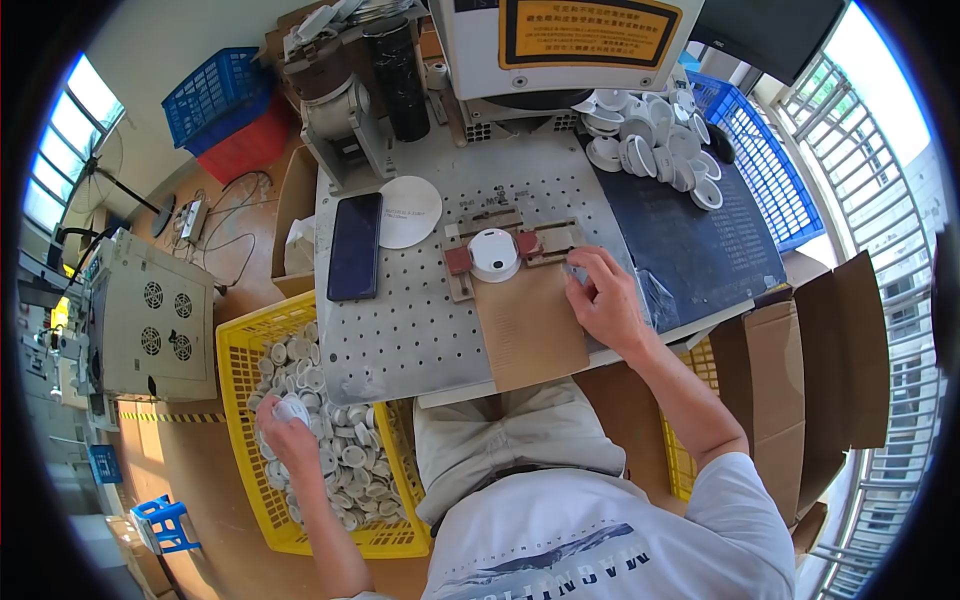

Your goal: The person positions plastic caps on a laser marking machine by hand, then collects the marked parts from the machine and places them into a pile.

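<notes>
Over the yellow basket (240,400) at the lower left, my left hand (285,437) is closed on a white round cap (291,409). Many similar white caps (352,456) fill the basket below it. My right hand (607,303) has its fingers curled at the right end of a small clamping fixture (552,243) on the perforated metal plate. A bluish bit shows at its fingertips, too small to name. Another white round piece with a dark spot (494,254) sits between the fixture's reddish jaws. A cardboard sheet (530,325) lies in front of the fixture, beside my right hand.
A phone (355,246) and a white disc (409,211) lie left on the perforated plate (400,330). A machine head with a yellow warning label (590,35) overhangs the back. White parts (655,140) are heaped at the right, near a blue crate (760,160). Cardboard boxes (775,400) stand right.
</notes>
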The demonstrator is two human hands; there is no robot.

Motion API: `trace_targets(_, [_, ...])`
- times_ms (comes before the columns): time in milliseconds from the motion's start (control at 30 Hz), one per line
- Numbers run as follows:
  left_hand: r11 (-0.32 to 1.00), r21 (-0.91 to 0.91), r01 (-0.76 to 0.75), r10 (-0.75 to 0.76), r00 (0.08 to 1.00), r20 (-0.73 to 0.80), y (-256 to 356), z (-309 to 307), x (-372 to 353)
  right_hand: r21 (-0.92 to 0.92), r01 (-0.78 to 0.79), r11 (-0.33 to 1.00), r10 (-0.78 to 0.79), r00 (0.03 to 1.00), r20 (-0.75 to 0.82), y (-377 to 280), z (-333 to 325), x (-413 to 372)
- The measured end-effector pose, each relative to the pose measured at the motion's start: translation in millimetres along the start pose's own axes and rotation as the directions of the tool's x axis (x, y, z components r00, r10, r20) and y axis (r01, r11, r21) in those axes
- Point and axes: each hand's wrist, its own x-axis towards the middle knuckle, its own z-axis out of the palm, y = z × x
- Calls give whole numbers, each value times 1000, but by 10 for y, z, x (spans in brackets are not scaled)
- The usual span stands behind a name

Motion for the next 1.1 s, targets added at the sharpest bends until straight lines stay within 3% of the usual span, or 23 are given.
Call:
trace_targets(67, [993, 105, 45, -42, 999, -29, -489, -60, 19, 0, -38, 999, 38, 998, -45, 105, -157, -29])
trace_targets(133, [972, 212, 97, -60, 983, -175, -631, -152, 54, 12, -81, 997, 81, 990, -112, 222, -230, -45])
trace_targets(167, [971, 219, 91, -53, 984, -171, -671, -134, 67, 17, -89, 996, 90, 990, -113, 252, -240, -58])
trace_targets(267, [994, 105, 11, 12, 976, -216, -110, -107, 247, 26, -97, 995, 100, 988, -118, 294, -260, -23])
trace_targets(333, [995, -91, -37, 34, 999, -39, 460, -2, 256, 4, -63, 998, 63, 992, -107, 306, -235, -19])
trace_targets(400, [922, -274, -273, 303, 950, 76, 1049, 190, 140, 25, -48, 999, 50, 993, -110, 301, -220, -42])
trace_targets(533, [662, -661, -354, 625, 748, 225, 2194, 614, -438, 103, 18, 995, -6, 994, -113, 346, -484, 56])
trace_targets(633, [603, -725, -332, 702, 653, 285, 2744, 763, -711, 53, 4, 999, 12, 954, -301, 625, -852, 401])
trace_targets(700, [522, -723, -452, 787, 583, 203, 2948, 827, -758, -28, -21, 999, 6, 899, -438, 974, -1132, 743])
trace_targets(733, [510, -725, -462, 796, 572, 195, 2975, 877, -765, -75, -43, 996, 2, 881, -474, 1193, -1281, 934])
trace_targets(800, [631, -712, -308, 686, 649, 328, 2936, 984, -812, -143, -103, 984, 18, 866, -500, 1652, -1558, 1316])
trace_targets(900, [642, -636, -429, 716, 633, 295, 2922, 1036, -840, -197, -201, 960, 86, 876, -475, 2302, -1863, 1827])
trace_targets(967, [670, -622, -405, 691, 646, 324, 2979, 1024, -843, -220, -260, 940, 138, 882, -451, 2739, -1956, 2134])
trace_targets(1033, [692, -598, -405, 677, 653, 340, 2971, 1035, -848, -391, -337, 857, 161, 894, -418, 3047, -1970, 2408])
trace_targets(1067, [690, -582, -429, 685, 646, 337, 2921, 1083, -866, -376, -428, 822, 304, 888, -344, 3132, -2021, 2541])
trace_targets(1100, [693, -573, -437, 686, 644, 338, 2951, 1088, -860, -365, -429, 826, 307, 886, -346, 3170, -2016, 2651])
